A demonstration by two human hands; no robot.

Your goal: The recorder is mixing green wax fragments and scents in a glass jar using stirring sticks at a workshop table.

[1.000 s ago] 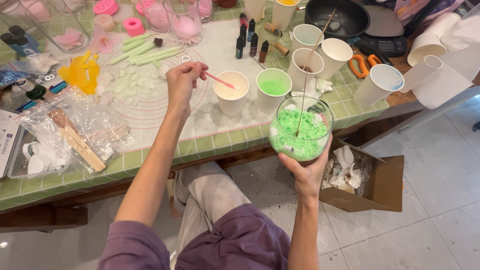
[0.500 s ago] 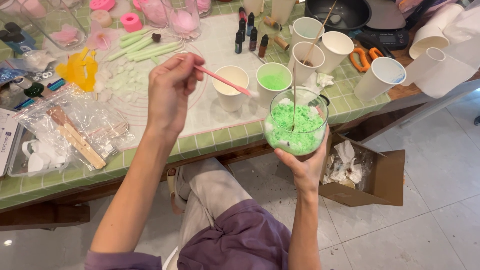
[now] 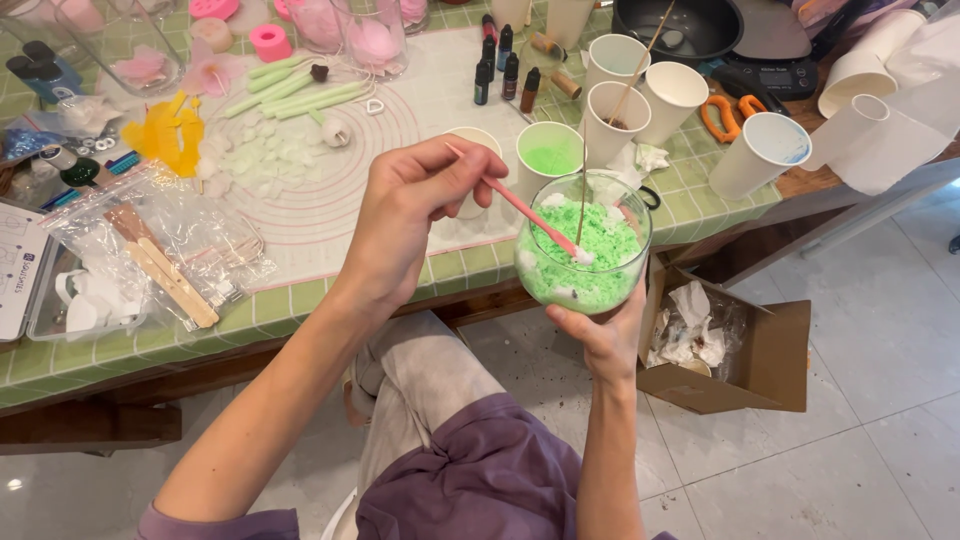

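Home craft workspace: green tiled table [image 3: 300,310], silicone mat [image 3: 330,190], dye bottles [image 3: 497,68], paper cups [image 3: 672,98].

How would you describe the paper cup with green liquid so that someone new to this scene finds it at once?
Start at the green tiled table and go to the row of white paper cups by its near edge. The paper cup with green liquid stands just behind the glass jar of green crumbs in the right hand. Alone among its neighbours, it shows bright green inside.

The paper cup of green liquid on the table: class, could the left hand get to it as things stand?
Probably not freely. The left hand holds a pink stick whose tip is in the glass jar held by the right hand. The paper cup stands just behind that jar, which partly blocks the way.
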